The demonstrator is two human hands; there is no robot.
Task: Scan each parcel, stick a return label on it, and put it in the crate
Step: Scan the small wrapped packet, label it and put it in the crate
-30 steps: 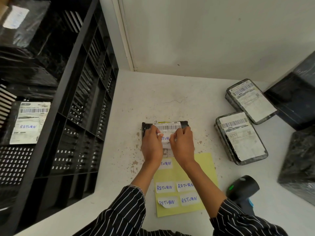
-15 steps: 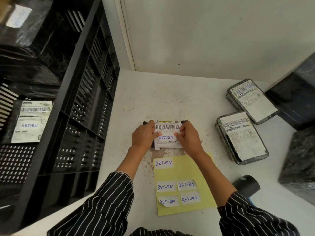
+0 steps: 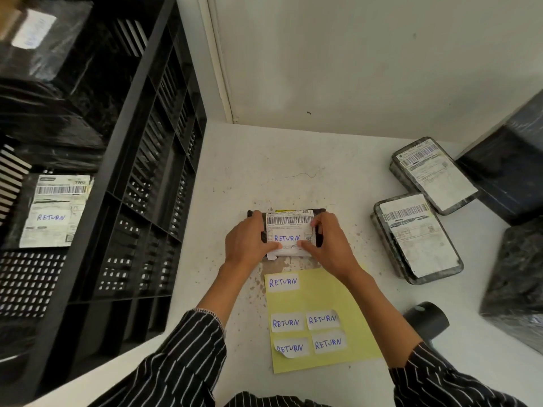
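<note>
Parcel (image 3: 293, 220) pretty much mid-bench, well short of the back edge of the bench (image 3: 264, 160). Gripped from both ends: left hand (image 3: 246, 245) wrapped round the left end, right hand (image 3: 332, 248) round the right end. Fingers (image 3: 320, 223) curled over the sides, thumbs laid on top and nearly meeting along the near edge of the shipping slip. Handwritten RETURN label (image 3: 287, 237) already on that slip, under the barcode and just above the thumbs. Can't tell if it's resting on the surface or raised a touch.

Yellow sheet (image 3: 338, 289) with five more RETURN stickers just below the hands, toward the near edge. Black crate (image 3: 123, 160) beside the left edge, one labelled parcel (image 3: 55, 210) lying inside. Two more parcels (image 3: 417, 239) over by the right edge, side by side. Scanner (image 3: 426, 321) near the right sleeve, partly hidden behind the forearm.
</note>
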